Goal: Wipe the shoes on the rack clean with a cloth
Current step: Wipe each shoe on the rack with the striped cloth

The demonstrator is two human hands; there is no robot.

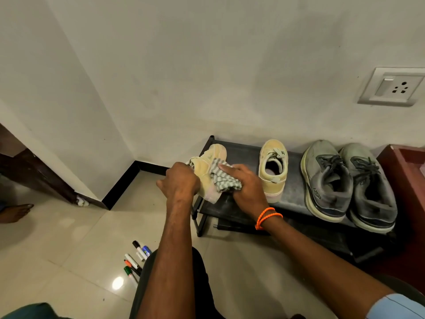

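A low black shoe rack [248, 155] stands against the wall. My left hand [178, 181] grips a pale yellow sneaker [212, 157], held tilted above the rack's left end. My right hand [247, 187], with an orange band at the wrist, presses a grey-and-white striped cloth [222, 178] against that sneaker's side. The matching yellow sneaker [273, 171] sits upright on the rack's top shelf. To its right stand two worn grey sneakers [345, 183] with dark laces, side by side.
Several marker pens [136, 259] lie on the tiled floor near my knee. A red-brown piece of furniture [404, 180] borders the rack on the right. A dark wooden door frame [34, 171] and another person's bare foot [16, 211] are at the left. A wall socket [393, 87] is up right.
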